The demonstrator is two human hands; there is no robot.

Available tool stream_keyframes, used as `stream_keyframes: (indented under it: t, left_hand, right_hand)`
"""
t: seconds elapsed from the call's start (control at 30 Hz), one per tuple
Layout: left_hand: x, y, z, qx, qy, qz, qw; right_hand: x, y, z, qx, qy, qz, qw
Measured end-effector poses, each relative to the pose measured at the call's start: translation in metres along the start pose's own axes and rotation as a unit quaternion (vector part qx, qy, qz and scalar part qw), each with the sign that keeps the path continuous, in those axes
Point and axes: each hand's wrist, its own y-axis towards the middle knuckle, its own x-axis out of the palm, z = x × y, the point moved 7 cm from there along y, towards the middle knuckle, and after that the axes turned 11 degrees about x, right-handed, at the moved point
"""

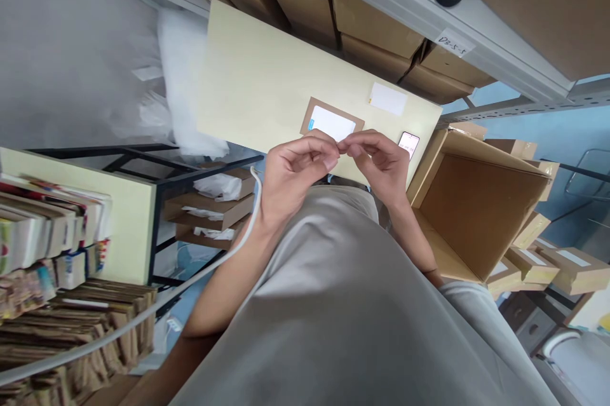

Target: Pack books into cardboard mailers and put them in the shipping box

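Above the near edge of the pale yellow table (257,75), my left hand (300,164) and my right hand (381,164) meet fingertip to fingertip. The fingers of each are curled into a pinch. Whatever lies between them, if anything, is hidden or too small to name. Just beyond the fingertips is a small brown cardboard package (309,115) with a white label (332,121), partly covered by my hands. Farther back on the table lies a white paper slip (388,99). A phone (410,142) with a lit screen rests to the right of my right hand.
A large open carton (481,209) stands at the right, close to my right forearm. Brown boxes (376,44) line the shelf behind the table. At left are stacked books (52,222) and flat cardboard (95,330). A white cable (190,279) runs beside my left arm.
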Motion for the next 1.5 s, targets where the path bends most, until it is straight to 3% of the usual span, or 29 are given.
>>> stream_keyframes:
  t: [0.23, 0.37, 0.43, 0.53, 0.63, 0.7, 0.83, 0.97, 1.13, 1.5]
  left_hand:
    - [0.001, 0.004, -0.003, -0.007, -0.001, 0.005, 1.0]
    - [-0.005, 0.009, -0.024, -0.021, 0.011, 0.007, 1.0]
    - [-0.01, 0.018, -0.05, -0.044, 0.026, 0.012, 0.999]
    - [-0.012, 0.046, -0.112, -0.104, 0.071, 0.013, 0.992]
    - [-0.006, 0.09, -0.178, -0.135, 0.141, 0.001, 0.981]
    - [0.0, 0.121, -0.219, -0.148, 0.186, -0.004, 0.971]
    - [0.01, 0.172, -0.284, -0.169, 0.33, -0.039, 0.928]
    - [0.021, 0.193, -0.324, -0.194, 0.415, -0.073, 0.886]
    - [0.028, 0.193, -0.339, -0.183, 0.439, -0.088, 0.875]
    - [0.031, 0.184, -0.319, -0.164, 0.461, -0.01, 0.872]
  right_hand:
    - [-0.004, 0.002, 0.0, -0.003, -0.008, 0.001, 1.0]
    - [-0.02, 0.017, 0.032, 0.016, -0.012, 0.024, 1.0]
    - [-0.043, 0.035, 0.065, 0.036, -0.025, 0.063, 0.997]
    - [-0.098, 0.067, 0.126, 0.096, -0.052, 0.178, 0.978]
    - [-0.155, 0.091, 0.177, 0.177, -0.113, 0.292, 0.933]
    - [-0.183, 0.102, 0.198, 0.226, -0.158, 0.347, 0.896]
    - [-0.21, 0.117, 0.222, 0.287, -0.205, 0.408, 0.842]
    - [-0.213, 0.133, 0.238, 0.303, -0.232, 0.406, 0.831]
    - [-0.207, 0.138, 0.25, 0.296, -0.25, 0.405, 0.828]
    - [-0.196, 0.132, 0.245, 0.305, -0.231, 0.391, 0.837]
